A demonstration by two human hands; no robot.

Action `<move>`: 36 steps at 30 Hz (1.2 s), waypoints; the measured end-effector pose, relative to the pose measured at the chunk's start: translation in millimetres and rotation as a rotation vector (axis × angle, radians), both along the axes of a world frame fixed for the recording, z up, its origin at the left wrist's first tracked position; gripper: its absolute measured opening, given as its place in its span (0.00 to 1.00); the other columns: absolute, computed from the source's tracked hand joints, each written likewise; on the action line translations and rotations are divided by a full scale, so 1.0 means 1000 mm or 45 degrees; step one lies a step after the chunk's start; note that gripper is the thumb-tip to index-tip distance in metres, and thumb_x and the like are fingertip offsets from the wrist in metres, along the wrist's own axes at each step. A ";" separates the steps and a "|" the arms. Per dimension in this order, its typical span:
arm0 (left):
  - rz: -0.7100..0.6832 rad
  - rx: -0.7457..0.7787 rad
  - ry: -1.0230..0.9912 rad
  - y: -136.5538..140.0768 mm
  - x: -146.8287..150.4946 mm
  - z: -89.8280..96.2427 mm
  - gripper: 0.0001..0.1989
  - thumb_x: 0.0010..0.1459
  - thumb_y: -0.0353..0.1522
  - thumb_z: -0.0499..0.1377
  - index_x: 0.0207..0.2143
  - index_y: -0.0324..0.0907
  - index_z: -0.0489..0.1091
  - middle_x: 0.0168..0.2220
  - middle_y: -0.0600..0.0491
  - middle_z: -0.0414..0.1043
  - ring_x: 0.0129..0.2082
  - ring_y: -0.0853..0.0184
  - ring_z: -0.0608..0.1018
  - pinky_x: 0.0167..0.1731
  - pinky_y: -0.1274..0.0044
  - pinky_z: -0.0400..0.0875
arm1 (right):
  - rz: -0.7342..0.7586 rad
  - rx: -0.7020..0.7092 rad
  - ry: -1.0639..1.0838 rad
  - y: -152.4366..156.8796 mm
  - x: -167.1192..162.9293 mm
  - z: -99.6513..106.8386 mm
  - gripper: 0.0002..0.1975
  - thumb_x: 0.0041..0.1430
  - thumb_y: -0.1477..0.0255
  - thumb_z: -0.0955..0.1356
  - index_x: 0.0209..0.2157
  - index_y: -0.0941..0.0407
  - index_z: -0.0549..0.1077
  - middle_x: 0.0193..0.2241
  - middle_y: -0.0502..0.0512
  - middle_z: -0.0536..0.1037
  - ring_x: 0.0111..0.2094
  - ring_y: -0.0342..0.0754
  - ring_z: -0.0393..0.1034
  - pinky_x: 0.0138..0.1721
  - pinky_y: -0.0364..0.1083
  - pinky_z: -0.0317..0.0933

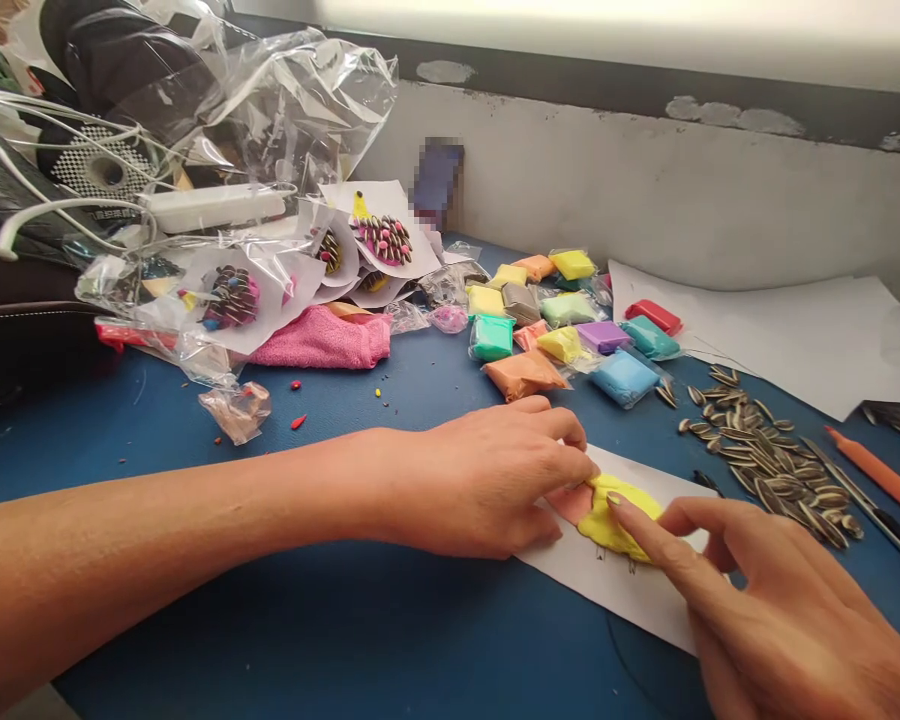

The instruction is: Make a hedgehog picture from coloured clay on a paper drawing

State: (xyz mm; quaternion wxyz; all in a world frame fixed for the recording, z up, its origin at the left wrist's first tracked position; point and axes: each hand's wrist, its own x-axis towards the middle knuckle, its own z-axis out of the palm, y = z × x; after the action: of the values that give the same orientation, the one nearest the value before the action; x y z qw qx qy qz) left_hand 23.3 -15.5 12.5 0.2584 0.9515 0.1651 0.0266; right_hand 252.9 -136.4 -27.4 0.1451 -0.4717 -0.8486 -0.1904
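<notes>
A flattened patch of yellow modelling clay [621, 512] lies on a white sheet of paper [607, 590], with pink clay [572, 503] joined to its left side. Small pen marks show on the paper just below the yellow clay. My left hand [480, 480] rests on the paper's left end, its index fingertip at the clay's edge and its thumb apart, flat on the sheet. With its index finger stretched out, my right hand [780, 590] presses on the top of the yellow clay. Its other fingers are bent and partly hidden.
Striped sunflower seeds [776, 455] lie in a pile at right, beside a pen [870, 505] and an orange marker [881, 475]. Behind are several wrapped clay packs [525, 375]. At left are a pink cloth [319, 338], finished seed-covered clay hedgehogs [384, 238] and plastic bags [292, 100].
</notes>
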 end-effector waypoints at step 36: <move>-0.070 0.205 -0.034 -0.003 0.000 -0.003 0.10 0.61 0.29 0.56 0.44 0.38 0.70 0.53 0.45 0.67 0.48 0.61 0.70 0.53 0.71 0.65 | -0.021 0.064 -0.064 0.012 -0.010 0.010 0.29 0.53 0.88 0.58 0.52 0.53 0.72 0.42 0.61 0.69 0.38 0.50 0.64 0.36 0.48 0.58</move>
State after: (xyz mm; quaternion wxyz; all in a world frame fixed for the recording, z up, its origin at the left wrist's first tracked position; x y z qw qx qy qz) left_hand 23.5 -18.3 9.8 0.1840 0.9728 0.1330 0.0453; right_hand 242.6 -124.2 -17.4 0.1340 -0.4701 -0.8430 -0.2245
